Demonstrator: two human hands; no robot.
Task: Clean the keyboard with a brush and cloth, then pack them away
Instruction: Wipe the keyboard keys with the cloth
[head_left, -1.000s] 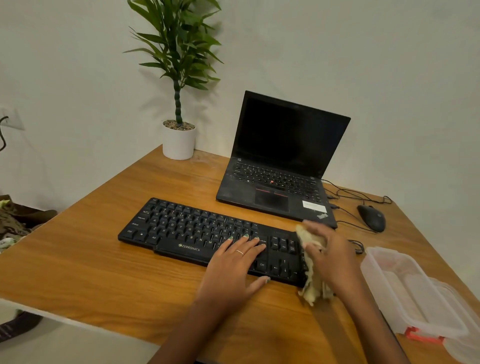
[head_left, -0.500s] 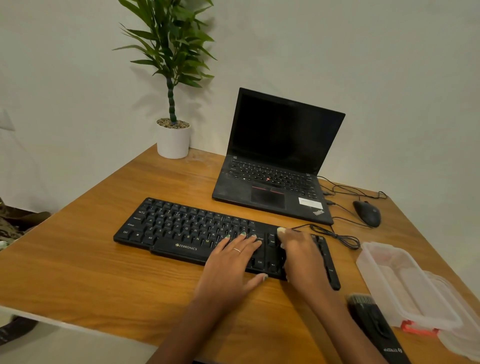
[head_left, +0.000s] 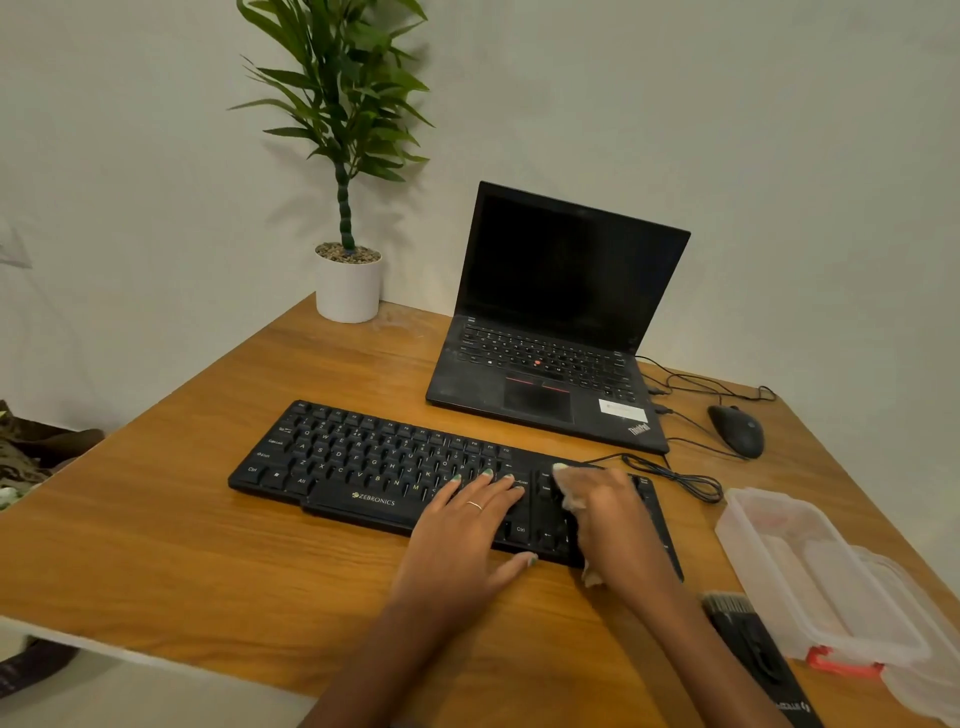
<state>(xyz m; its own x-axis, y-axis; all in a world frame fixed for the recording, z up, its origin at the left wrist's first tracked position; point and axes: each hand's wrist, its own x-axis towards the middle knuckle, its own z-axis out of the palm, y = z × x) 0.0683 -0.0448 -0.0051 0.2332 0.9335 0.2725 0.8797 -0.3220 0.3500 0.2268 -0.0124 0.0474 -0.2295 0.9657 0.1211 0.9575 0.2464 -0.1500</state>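
Near the worktop's front edge we laid our left hand (head_left: 470, 525) flat, fingers straight, on the keyboard (head_left: 363, 467), our right hand (head_left: 605, 512) pressed the pale cloth (head_left: 566, 488) onto its right-end keys, grip closed around the cloth, brush (head_left: 753, 649) by the front-right corner.

Your black keyboard (head_left: 395, 467) lay flat along the bench. Your pale cloth (head_left: 571, 496) was bunched on its right keys, and the black brush (head_left: 753, 654) lay near the bench's front right edge.
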